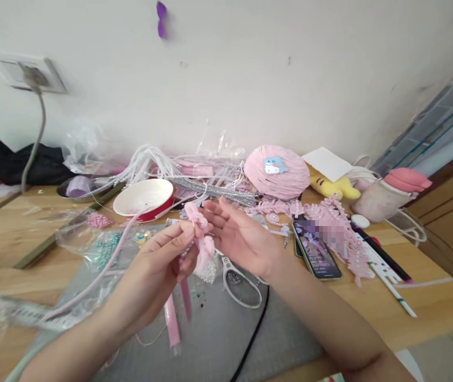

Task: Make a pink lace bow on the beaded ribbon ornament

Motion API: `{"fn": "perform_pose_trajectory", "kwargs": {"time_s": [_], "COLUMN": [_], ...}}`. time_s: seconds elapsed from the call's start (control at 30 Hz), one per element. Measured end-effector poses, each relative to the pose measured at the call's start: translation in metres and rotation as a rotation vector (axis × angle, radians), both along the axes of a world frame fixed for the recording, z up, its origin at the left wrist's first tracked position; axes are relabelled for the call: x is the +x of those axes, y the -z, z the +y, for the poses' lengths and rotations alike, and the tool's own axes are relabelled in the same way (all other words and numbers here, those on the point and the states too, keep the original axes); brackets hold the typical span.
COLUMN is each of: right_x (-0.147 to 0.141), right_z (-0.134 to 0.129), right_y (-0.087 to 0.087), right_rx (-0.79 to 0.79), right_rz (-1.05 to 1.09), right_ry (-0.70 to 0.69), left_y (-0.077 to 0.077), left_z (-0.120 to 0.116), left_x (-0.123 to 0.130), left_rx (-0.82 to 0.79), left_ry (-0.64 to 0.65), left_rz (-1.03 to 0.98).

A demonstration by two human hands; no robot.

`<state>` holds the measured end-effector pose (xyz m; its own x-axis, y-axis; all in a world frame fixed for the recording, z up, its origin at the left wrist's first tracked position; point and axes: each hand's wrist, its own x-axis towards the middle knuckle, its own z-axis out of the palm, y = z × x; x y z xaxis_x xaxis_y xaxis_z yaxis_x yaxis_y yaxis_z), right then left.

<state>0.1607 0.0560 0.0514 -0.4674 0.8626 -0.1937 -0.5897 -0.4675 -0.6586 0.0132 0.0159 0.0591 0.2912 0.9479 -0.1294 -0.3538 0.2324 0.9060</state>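
My left hand point(170, 249) pinches a soft pink braided or knotted piece of fluffy yarn point(198, 220) between thumb and fingers. Its lower end hangs beneath the fingertips, and a pink ribbon-like strip point(186, 300) shows below the hand. My right hand point(246, 236) is beside it, palm turned up and fingers stretched out; the fingertips reach close to the pink piece, and whether they touch it I cannot tell. Under the right hand, white-handled scissors point(242, 289) lie on a grey mat point(226, 345). White pearl beads point(209, 271) sit partly hidden behind both hands.
Behind the hands stand a red and white bowl point(162, 207), silver pipe cleaners point(214, 191) and a pink yarn ball point(277, 175). To the right lie a phone point(317, 249), pink trim point(330, 217) and a black pen point(381, 252). Teal beads point(109, 249) are at left.
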Motion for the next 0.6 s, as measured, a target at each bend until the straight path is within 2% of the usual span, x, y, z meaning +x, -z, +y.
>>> {"fn": "perform_pose_trajectory", "kwargs": {"time_s": [0.13,0.3,0.4,0.5,0.57,0.6], "right_x": [0.010,0.029,0.037,0.039,0.038,0.036], "right_z": [0.005,0.007,0.006,0.004,0.001,-0.001], "right_y": [-0.004,-0.016,-0.023,-0.026,-0.024,-0.022], "right_rx": [-0.108,-0.053,0.072,0.242,0.400,0.487], "right_rz": [0.140,0.157,0.033,-0.150,-0.359,-0.513], "right_ry": [0.101,0.069,0.051,0.048,0.047,0.038], "left_y": [0.002,0.002,-0.011,-0.030,-0.029,-0.019], "left_z": [-0.003,0.004,0.012,0.022,0.032,0.037], "left_x": [0.004,-0.006,-0.013,-0.016,-0.037,-0.060], "left_rx": [-0.030,-0.017,-0.005,0.095,0.140,0.113], "left_ry": [0.024,-0.029,-0.152,-0.278,-0.314,-0.345], "left_rz": [-0.018,-0.086,-0.179,-0.283,-0.319,-0.329]}}
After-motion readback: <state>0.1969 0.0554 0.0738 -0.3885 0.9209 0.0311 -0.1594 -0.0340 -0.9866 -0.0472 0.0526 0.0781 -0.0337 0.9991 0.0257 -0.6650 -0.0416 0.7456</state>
